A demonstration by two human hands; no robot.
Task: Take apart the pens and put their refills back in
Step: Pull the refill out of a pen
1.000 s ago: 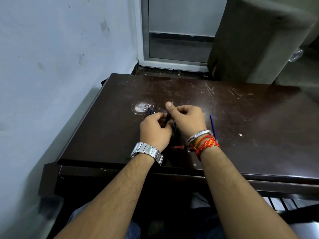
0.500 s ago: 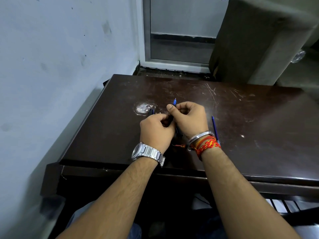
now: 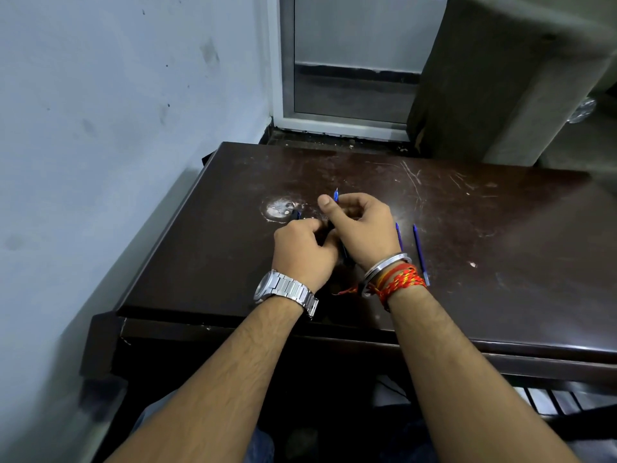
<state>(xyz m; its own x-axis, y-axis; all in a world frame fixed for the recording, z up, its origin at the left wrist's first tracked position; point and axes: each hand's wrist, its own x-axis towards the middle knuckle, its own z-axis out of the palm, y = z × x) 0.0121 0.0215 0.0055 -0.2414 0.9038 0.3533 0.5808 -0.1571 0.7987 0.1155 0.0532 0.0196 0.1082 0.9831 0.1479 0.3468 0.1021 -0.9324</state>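
Both hands meet mid-table, the right hand (image 3: 362,228) pinching a blue-tipped pen (image 3: 336,196), the left hand (image 3: 302,250) closed around a dark piece, a second loose refill (image 3: 399,236) now showing.

Two refills (image 3: 421,253) on table (image 3: 500,262), right of hands.

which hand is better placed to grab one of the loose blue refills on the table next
Right. The right hand is right beside both loose refills; the left hand sits further left, closed on a pen part.
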